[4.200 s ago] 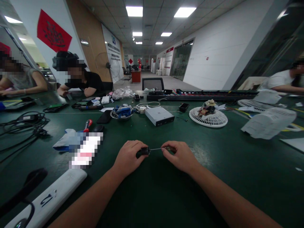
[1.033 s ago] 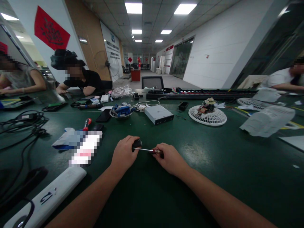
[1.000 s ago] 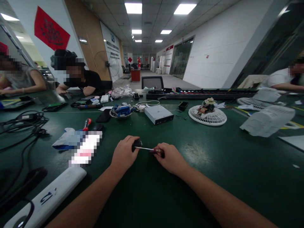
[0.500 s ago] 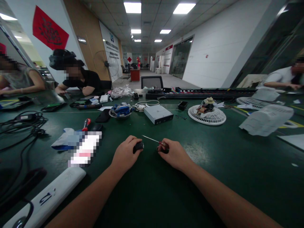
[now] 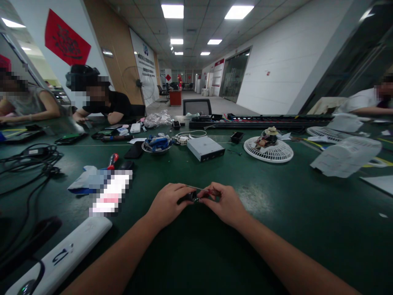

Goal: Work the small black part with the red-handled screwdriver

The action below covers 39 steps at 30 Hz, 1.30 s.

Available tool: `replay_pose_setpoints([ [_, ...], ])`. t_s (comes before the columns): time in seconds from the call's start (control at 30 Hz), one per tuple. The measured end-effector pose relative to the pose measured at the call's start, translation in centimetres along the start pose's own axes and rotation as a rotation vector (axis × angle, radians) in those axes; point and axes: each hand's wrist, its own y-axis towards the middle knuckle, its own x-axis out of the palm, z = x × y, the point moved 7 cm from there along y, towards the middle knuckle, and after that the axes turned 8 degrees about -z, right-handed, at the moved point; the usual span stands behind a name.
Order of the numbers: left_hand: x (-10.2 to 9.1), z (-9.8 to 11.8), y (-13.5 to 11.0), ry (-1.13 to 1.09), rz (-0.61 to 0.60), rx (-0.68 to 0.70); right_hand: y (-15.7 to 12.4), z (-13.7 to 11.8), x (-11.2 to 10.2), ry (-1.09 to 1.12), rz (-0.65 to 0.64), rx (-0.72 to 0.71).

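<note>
My left hand (image 5: 166,205) is closed around a small black cylindrical part (image 5: 188,198), whose round end faces right. My right hand (image 5: 229,205) is closed on a thin screwdriver (image 5: 212,191) with a reddish handle. Its metal shaft points left, across the top of the black part. The thumb and fingertips of that hand also come up to the round end of the part, where a small dark piece (image 5: 197,200) shows between the hands. What that piece is, I cannot make out.
Ahead on the green table (image 5: 184,174) lie a grey disc drive (image 5: 205,146), a bowl (image 5: 156,150) of blue cloth and a white fan grille (image 5: 268,153). At left are a glove (image 5: 87,182), a white power strip (image 5: 61,256) and black cables (image 5: 33,164). People sit across left and right.
My hands have come together. The right hand has moved left and brought the screwdriver over the black part, with its fingertips now at the part's round end.
</note>
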Motion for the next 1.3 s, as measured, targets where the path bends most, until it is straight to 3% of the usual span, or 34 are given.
replay_pose_setpoints([
  [0.3,0.2,1.1,0.0,-0.021,-0.057,0.129,-0.4,-0.4,-0.1,-0.036,0.079,0.031],
  [0.6,-0.1,1.3,0.0,0.001,-0.027,0.145,0.2,0.6,0.7,0.247,-0.026,0.047],
  [0.8,0.1,1.7,-0.1,0.004,-0.061,0.183,0.3,1.5,0.3,0.145,0.019,0.088],
  [1.13,0.3,2.1,-0.1,-0.038,-0.064,0.198,0.3,1.0,2.0,0.358,-0.132,0.051],
  [1.3,-0.2,2.0,-0.1,-0.043,-0.001,0.16,0.0,1.0,1.6,0.23,-0.083,0.033],
])
